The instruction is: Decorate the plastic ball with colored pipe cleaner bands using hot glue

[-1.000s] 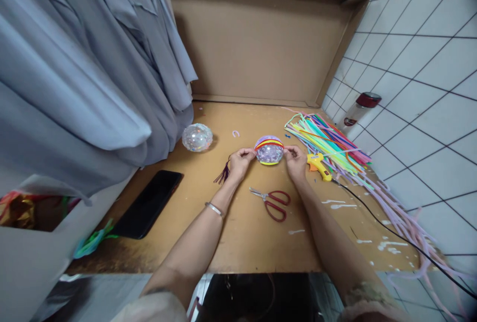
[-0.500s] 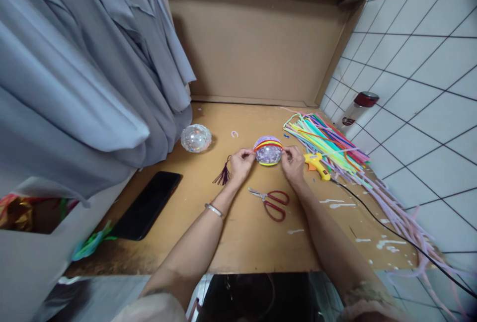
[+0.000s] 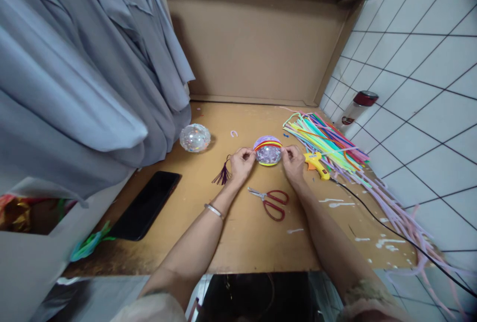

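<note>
A clear, purple-topped ball [image 3: 269,154] with red and yellow bands round it sits between my two hands at the middle of the table. My left hand [image 3: 242,163] is closed in a pinch at its left side, by the end of the bands. On the right side my right hand [image 3: 293,161] pinches the ball's edge in the same way. A dark tassel [image 3: 222,175] lies beside my left wrist. Red-handled scissors [image 3: 271,201] rest between my forearms. Just right of my right hand is a yellow glue gun [image 3: 317,165].
Another clear ball [image 3: 195,138] stands at the left, near the grey cloth [image 3: 112,88]. A black phone [image 3: 147,205] lies at front left. Colourful pipe cleaners [image 3: 328,140] are heaped at right, near a red-lidded jar [image 3: 357,111]. The glue gun's cord [image 3: 387,227] crosses the right side.
</note>
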A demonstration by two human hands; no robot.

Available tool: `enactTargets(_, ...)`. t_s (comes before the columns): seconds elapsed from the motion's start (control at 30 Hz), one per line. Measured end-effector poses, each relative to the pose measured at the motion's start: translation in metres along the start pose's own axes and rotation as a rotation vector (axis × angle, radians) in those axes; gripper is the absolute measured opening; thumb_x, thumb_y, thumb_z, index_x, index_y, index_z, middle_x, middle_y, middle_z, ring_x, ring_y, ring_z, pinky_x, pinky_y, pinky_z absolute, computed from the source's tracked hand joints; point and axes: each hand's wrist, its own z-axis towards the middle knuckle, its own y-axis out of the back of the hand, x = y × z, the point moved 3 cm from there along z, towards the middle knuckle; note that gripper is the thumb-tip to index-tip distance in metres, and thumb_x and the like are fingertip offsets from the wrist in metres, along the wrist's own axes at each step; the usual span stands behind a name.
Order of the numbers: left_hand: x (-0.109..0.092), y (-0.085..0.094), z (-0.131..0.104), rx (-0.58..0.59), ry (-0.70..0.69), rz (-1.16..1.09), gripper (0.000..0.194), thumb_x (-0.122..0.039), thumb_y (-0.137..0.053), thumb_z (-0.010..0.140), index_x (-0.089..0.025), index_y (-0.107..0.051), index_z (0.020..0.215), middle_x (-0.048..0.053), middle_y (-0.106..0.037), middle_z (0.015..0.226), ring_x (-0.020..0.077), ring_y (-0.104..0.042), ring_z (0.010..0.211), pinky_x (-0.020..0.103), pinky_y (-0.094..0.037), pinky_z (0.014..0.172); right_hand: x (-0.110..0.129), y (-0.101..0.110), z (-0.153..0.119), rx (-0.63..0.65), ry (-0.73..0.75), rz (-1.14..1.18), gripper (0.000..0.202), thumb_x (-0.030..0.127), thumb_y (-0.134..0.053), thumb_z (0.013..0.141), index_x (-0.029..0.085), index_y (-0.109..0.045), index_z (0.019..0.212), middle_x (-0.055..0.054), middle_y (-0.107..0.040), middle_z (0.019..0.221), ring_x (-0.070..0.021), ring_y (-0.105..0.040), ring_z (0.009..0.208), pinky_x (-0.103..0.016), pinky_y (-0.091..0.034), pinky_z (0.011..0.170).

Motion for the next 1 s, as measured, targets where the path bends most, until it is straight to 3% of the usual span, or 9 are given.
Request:
enactTargets(0.37,-0.001,0.000,0.001,0.011,-0.049,-0.030,0.013,-0.029,-0.066,0.080,-0.019,-0.070,0.073,0.004,-0.072,0.079,0.0171,-0.064,0.076,0.028,-0.050,0.075,-0.001,-0.001,-0.001,-0.017,-0.041,0.013,0.028,0.043,-0.052,0.091,0.023,-0.052,0.071,0.000,-0.056,0.068,-0.0159,-0.052,0.063,-0.030,-0.041,0.063)
enactTargets(0.63,0.006,-0.002,0.004,0.012,0.061,-0.164,0.015,-0.033,-0.071,0.076,-0.018,-0.072,0.075,0.003,-0.074,0.078,0.0163,-0.066,0.075,0.028,-0.051,0.078,-0.001,-0.002,-0.002,-0.041,-0.067,0.048,0.027,0.042,-0.053,0.089,0.023,-0.054,0.071,0.000,-0.055,0.067,-0.0156,-0.050,0.060,-0.030,-0.041,0.061)
enactTargets(1.0,0.014,-0.003,0.008,0.024,0.130,-0.274,0.010,-0.026,-0.071,0.073,-0.017,-0.071,0.078,0.002,-0.073,0.076,0.0147,-0.064,0.071,0.029,-0.052,0.079,-0.002,-0.002,-0.003,-0.034,-0.079,0.056,0.027,0.043,-0.054,0.089,0.023,-0.054,0.071,0.001,-0.055,0.067,-0.0153,-0.050,0.061,-0.030,-0.041,0.061)
